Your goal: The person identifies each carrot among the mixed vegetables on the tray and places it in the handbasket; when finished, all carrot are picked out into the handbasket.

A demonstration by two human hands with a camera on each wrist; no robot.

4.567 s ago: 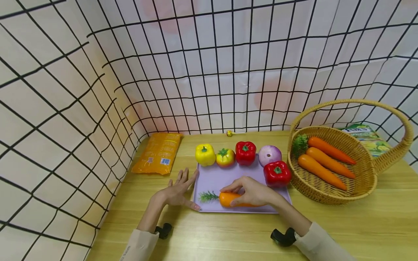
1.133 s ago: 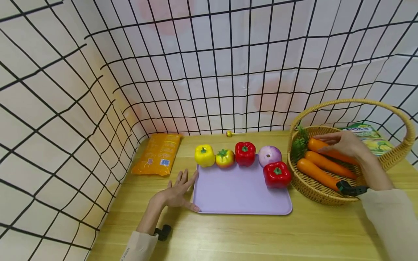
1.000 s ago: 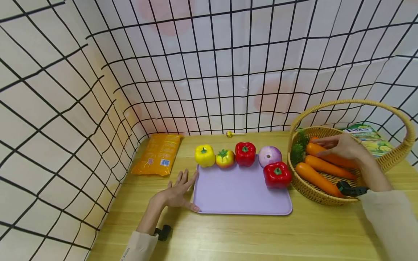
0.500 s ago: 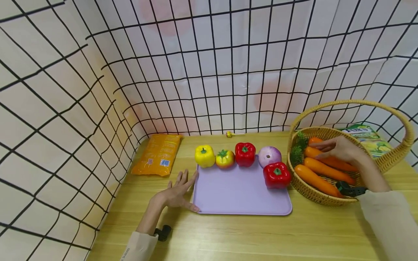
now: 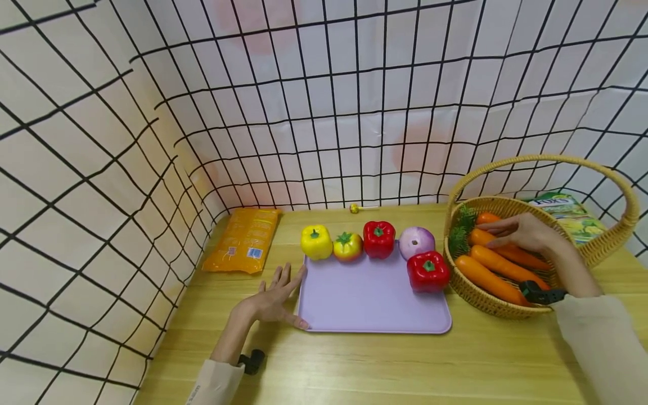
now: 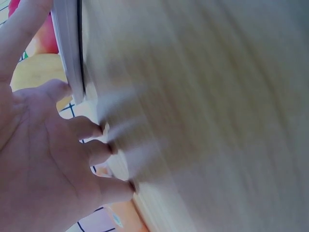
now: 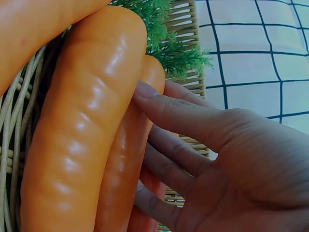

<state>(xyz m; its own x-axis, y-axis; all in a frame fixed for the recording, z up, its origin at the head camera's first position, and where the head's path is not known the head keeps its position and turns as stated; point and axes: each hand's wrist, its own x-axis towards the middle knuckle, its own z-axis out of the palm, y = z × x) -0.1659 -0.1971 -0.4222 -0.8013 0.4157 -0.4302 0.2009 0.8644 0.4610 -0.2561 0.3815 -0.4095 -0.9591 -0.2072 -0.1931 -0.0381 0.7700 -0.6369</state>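
Observation:
My left hand [image 5: 273, 301] rests spread beside the lilac tray [image 5: 372, 306], thumb at its front left corner and index finger along the left edge. My right hand [image 5: 529, 232] is inside the wicker basket [image 5: 486, 304], pinching an orange carrot [image 5: 521, 254]. In the right wrist view, the thumb [image 6: 21, 29] of the other hand is not seen; there the right hand [image 7: 227, 159] lays its thumb on the carrot [image 7: 120, 159], fingers behind it. More carrots [image 5: 488, 280] lie alongside, with green tops [image 5: 459, 239] at the left.
Along the tray's back stand a yellow pepper [image 5: 316, 242], a tomato [image 5: 347, 246], a red pepper [image 5: 379, 239] and a purple onion [image 5: 417, 242]. Another red pepper [image 5: 428, 271] sits on its right side. An orange packet [image 5: 243, 239] lies left, a lollipop [image 5: 354, 208] behind, a green packet [image 5: 569, 216] behind the basket.
The carrot that lay on the tray under my right hand is now in the basket. Over the last second, hand and carrot shifted slightly toward me. My left hand stayed put.

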